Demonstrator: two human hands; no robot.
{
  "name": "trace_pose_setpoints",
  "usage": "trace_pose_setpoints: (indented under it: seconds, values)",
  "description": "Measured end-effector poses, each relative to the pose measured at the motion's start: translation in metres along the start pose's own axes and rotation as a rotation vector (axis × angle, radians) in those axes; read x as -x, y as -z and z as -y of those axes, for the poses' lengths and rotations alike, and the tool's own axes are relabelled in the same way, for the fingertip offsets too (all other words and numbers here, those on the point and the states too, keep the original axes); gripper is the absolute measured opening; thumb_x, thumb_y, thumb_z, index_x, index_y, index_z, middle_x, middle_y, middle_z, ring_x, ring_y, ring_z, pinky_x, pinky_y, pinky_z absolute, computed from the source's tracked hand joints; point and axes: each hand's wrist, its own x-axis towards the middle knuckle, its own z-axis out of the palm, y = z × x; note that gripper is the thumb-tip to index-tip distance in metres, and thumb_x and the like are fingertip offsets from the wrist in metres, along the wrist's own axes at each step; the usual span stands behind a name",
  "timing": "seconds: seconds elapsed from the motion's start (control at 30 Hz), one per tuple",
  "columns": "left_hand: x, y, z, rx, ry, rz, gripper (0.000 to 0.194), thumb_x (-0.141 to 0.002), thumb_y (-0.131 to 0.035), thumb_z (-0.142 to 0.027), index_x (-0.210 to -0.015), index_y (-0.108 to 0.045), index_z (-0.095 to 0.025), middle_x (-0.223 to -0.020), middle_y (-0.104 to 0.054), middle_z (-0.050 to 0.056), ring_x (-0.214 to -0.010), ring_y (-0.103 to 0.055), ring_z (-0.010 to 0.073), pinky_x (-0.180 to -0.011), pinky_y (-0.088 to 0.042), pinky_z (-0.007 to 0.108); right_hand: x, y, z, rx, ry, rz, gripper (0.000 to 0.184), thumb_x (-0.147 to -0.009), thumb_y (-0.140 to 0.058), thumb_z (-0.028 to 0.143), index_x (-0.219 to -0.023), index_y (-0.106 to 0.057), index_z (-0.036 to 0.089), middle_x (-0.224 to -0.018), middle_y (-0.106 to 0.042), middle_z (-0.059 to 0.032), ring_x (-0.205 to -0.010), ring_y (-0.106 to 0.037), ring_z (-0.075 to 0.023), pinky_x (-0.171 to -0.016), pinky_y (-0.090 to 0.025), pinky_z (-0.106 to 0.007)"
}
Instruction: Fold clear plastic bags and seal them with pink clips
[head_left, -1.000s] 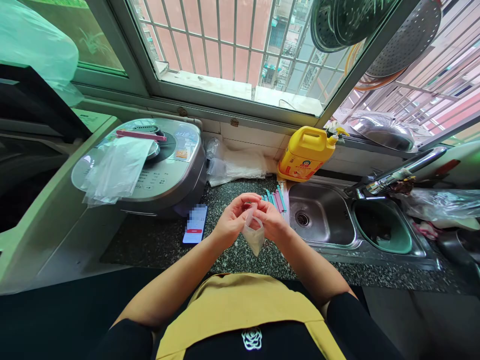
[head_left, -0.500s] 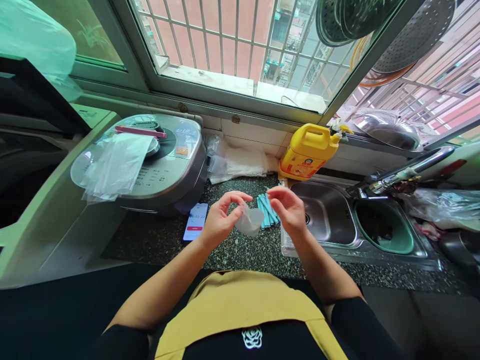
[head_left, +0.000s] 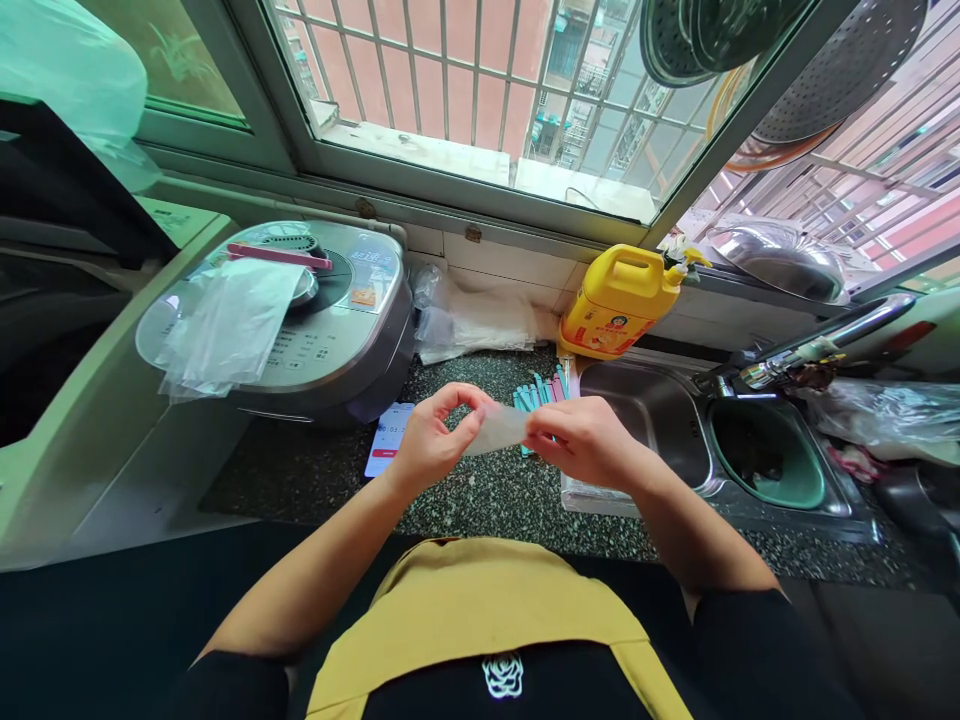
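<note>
A small translucent plastic bag (head_left: 498, 430) is stretched between my two hands above the counter. My left hand (head_left: 439, 432) pinches its left end between thumb and fingertips. At the other end, my right hand (head_left: 581, 437) is closed on the bag's right edge, fingers bunched together. Behind the right hand lies a group of teal and pink sticks or clips (head_left: 541, 390), partly covered by that hand. A phone (head_left: 386, 440) with a timer on its screen rests on the counter just left of my left hand.
A rice cooker (head_left: 330, 340) carries a stack of clear bags (head_left: 232, 325) on its lid. More plastic bags (head_left: 480, 325) lie against the tiled wall. A yellow jug (head_left: 622, 300) stands behind the sink (head_left: 667, 430). A green basin (head_left: 810, 480) sits in the right-hand bowl.
My right hand has closed on the right side of the plastic bag, which is now pulled flat between both hands. Pink sticks or clips now show beside the teal ones.
</note>
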Motion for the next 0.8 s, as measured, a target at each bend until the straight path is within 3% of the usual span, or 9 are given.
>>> trace_pose_setpoints:
  seconds: [0.1, 0.2, 0.3, 0.37, 0.47, 0.5, 0.63, 0.73, 0.8]
  values:
    - [0.001, 0.002, 0.003, 0.003, 0.045, -0.010, 0.009, -0.076, -0.063, -0.025, -0.073, -0.062, -0.016, -0.083, -0.068, 0.006, -0.083, -0.061, 0.0191, -0.079, -0.046, 0.030, 0.003, -0.002, -0.001, 0.040, 0.012, -0.043, 0.012, -0.084, -0.056, 0.020, -0.075, -0.063, 0.020, -0.069, -0.061, -0.0008, -0.057, -0.051, -0.0100, -0.053, -0.036, -0.022]
    - [0.003, 0.001, 0.003, -0.051, 0.084, -0.021, 0.012, -0.076, -0.062, -0.028, -0.076, -0.062, -0.016, -0.081, -0.068, 0.005, -0.080, -0.061, 0.0183, -0.077, -0.047, 0.030, 0.002, -0.002, 0.002, 0.046, 0.031, -0.123, 0.008, -0.085, -0.057, 0.026, -0.088, -0.061, 0.019, -0.093, -0.065, -0.0071, -0.079, -0.060, -0.0153, -0.066, -0.046, -0.027]
    - [0.005, -0.003, -0.002, -0.168, 0.058, -0.009, 0.012, -0.078, -0.059, -0.028, -0.076, -0.061, -0.016, -0.079, -0.067, 0.004, -0.079, -0.061, 0.0173, -0.076, -0.046, 0.029, -0.001, -0.003, 0.004, 0.066, 0.004, -0.213, 0.032, -0.079, -0.065, 0.036, -0.104, -0.057, 0.019, -0.106, -0.063, -0.0106, -0.097, -0.059, -0.0218, -0.080, -0.047, -0.036]
    - [0.006, -0.006, -0.004, -0.230, 0.027, 0.007, 0.011, -0.079, -0.058, -0.027, -0.076, -0.061, -0.016, -0.078, -0.067, 0.004, -0.077, -0.060, 0.0166, -0.075, -0.046, 0.028, -0.004, -0.006, 0.004, 0.117, -0.029, -0.183, 0.036, -0.076, -0.067, 0.038, -0.104, -0.058, 0.018, -0.101, -0.066, -0.0099, -0.093, -0.059, -0.0229, -0.080, -0.046, -0.038]
    - [0.007, -0.009, -0.005, -0.232, -0.003, 0.032, 0.010, -0.080, -0.056, -0.025, -0.077, -0.060, -0.017, -0.078, -0.065, 0.003, -0.075, -0.059, 0.0154, -0.073, -0.045, 0.027, -0.007, -0.009, -0.001, 0.123, -0.030, -0.107, 0.009, -0.084, -0.060, 0.027, -0.082, -0.060, 0.018, -0.076, -0.066, -0.0040, -0.072, -0.055, -0.0169, -0.069, -0.043, -0.031]
    - [0.007, -0.009, -0.004, -0.206, -0.008, 0.041, 0.010, -0.080, -0.057, -0.027, -0.081, -0.060, -0.017, -0.079, -0.065, 0.003, -0.076, -0.059, 0.0152, -0.073, -0.045, 0.027, -0.008, -0.010, -0.002, 0.095, -0.016, -0.100, 0.011, -0.086, -0.056, 0.023, -0.075, -0.059, 0.018, -0.070, -0.064, -0.0023, -0.067, -0.053, -0.0150, -0.066, -0.041, -0.029]
    - [0.004, -0.005, 0.003, -0.162, 0.003, 0.142, 0.037, -0.071, -0.069, -0.033, -0.103, -0.058, -0.017, -0.078, -0.062, 0.001, -0.074, -0.056, 0.0147, -0.073, -0.044, 0.027, -0.008, -0.005, -0.006, 0.007, 0.015, -0.116, 0.015, -0.086, -0.055, 0.018, -0.071, -0.056, 0.018, -0.065, -0.061, -0.0005, -0.062, -0.049, -0.0127, -0.063, -0.039, -0.027]
    - [0.002, -0.005, 0.008, -0.265, 0.004, 0.186, 0.019, -0.079, -0.061, -0.035, -0.077, -0.061, -0.016, -0.066, -0.057, 0.000, -0.067, -0.051, 0.0133, -0.067, -0.040, 0.026, -0.009, -0.002, -0.005, 0.013, -0.013, -0.075, 0.012, -0.085, -0.056, 0.021, -0.073, -0.056, 0.018, -0.068, -0.061, -0.0013, -0.065, -0.050, -0.0134, -0.065, -0.039, -0.027]
    - [0.002, -0.007, 0.009, -0.305, -0.010, 0.183, 0.028, -0.083, -0.055, -0.035, -0.063, -0.057, -0.016, -0.062, -0.055, 0.000, -0.065, -0.049, 0.0131, -0.064, -0.038, 0.026, -0.011, -0.003, -0.003, 0.031, -0.063, -0.055, 0.011, -0.082, -0.061, 0.027, -0.079, -0.057, 0.018, -0.075, -0.062, -0.0033, -0.070, -0.051, -0.0147, -0.066, -0.040, -0.028]
